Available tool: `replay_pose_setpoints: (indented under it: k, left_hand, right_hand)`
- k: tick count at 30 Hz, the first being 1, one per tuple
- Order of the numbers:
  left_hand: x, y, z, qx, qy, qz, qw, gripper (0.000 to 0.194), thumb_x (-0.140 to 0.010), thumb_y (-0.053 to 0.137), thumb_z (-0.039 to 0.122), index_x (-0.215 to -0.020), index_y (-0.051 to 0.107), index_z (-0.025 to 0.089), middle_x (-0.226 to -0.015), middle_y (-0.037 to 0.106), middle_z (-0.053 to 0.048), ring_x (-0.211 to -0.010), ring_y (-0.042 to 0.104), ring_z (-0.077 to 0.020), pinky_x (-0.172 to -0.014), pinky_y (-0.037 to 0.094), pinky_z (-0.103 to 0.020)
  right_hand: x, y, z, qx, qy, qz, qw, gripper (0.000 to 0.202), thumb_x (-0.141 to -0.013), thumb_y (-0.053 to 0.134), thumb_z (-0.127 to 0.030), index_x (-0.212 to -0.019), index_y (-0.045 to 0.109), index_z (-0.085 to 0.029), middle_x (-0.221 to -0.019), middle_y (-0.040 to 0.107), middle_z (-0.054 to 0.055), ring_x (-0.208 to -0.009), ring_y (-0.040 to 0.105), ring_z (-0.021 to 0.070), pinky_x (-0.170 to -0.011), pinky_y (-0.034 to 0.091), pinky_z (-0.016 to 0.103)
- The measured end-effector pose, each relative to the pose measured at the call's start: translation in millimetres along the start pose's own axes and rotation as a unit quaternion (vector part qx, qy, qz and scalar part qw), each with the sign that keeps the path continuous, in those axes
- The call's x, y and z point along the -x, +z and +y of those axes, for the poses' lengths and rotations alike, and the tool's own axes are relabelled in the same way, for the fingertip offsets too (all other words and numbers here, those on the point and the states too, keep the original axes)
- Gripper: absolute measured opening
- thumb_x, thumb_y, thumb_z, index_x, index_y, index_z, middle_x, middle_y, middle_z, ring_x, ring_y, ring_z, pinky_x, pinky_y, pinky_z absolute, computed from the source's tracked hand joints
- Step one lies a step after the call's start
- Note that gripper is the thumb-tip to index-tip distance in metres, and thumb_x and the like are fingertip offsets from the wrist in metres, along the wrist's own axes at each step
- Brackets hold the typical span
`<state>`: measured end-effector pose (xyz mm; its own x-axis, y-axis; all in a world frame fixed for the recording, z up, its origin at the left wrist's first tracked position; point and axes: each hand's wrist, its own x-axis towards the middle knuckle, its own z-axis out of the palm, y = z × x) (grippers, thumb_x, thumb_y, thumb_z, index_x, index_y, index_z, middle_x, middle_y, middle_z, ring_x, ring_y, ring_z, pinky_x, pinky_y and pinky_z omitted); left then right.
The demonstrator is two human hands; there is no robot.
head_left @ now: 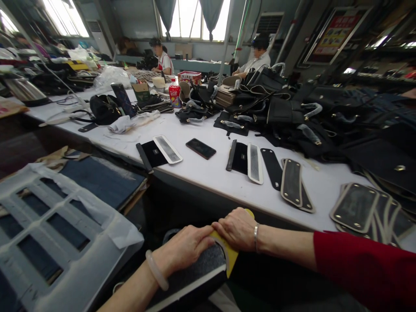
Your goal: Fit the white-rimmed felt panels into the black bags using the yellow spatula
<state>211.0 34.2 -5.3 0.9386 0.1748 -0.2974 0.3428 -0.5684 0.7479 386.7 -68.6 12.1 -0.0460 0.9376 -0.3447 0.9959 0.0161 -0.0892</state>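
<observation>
Low in front of me, below the table's edge, lies a dark grey bag panel (195, 274) with a pale border, bent over at its far end. A yellow piece (232, 256) shows along that curved end. My left hand (185, 249) has its fingers closed over the panel's far edge, the thumb on its dark face. Beside it, touching, my right hand (236, 229) is wrapped round the yellow piece and the panel's corner. What lies under the fingers is hidden.
The white table (201, 180) holds a phone (200, 148), flat black panels (291, 180) and a stack of rimmed panels (355, 207). Black bags (286, 112) are heaped behind. A white slotted tray (81, 242) stands at left. Two people sit farther back.
</observation>
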Motion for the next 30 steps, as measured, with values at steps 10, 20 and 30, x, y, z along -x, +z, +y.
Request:
replay_pose_setpoints:
  k: [10, 20, 30]
  left_hand:
    - [-3, -12.7, 1, 0.118, -0.002, -0.065, 0.991, 0.042, -0.097, 0.039, 0.045, -0.107, 0.074, 0.022, -0.103, 0.074, -0.001, -0.095, 0.063, -0.0217, -0.084, 0.045, -0.027]
    - [-29, -12.9, -5, 0.225, -0.097, -0.058, 0.968, 0.039, -0.066, 0.064, 0.031, -0.098, 0.079, 0.014, -0.079, 0.075, -0.004, -0.066, 0.056, -0.0169, -0.06, 0.042, -0.025]
    - [-32, -20.4, 1, 0.242, -0.121, -0.074, 0.96, 0.031, -0.062, 0.067, 0.029, -0.086, 0.081, 0.016, -0.056, 0.058, 0.004, -0.057, 0.039, -0.0121, -0.056, 0.032, -0.026]
  right_hand:
    - [22, 21, -19, -0.063, 0.075, 0.027, 0.995, 0.061, -0.105, 0.019, -0.039, -0.082, 0.071, -0.018, -0.079, 0.075, 0.014, -0.073, 0.073, 0.0292, -0.062, 0.042, 0.033]
    - [61, 58, -3, -0.321, 0.18, 0.053, 0.928, 0.069, -0.098, 0.01, -0.059, -0.055, 0.048, -0.02, -0.059, 0.061, 0.008, -0.058, 0.058, 0.0218, -0.06, 0.034, 0.033]
    - [41, 53, -7, -0.789, 0.126, -0.038, 0.601, 0.08, -0.074, 0.036, -0.091, -0.115, 0.046, -0.023, -0.066, 0.034, -0.008, -0.052, 0.025, 0.0089, -0.047, 0.024, 0.021]
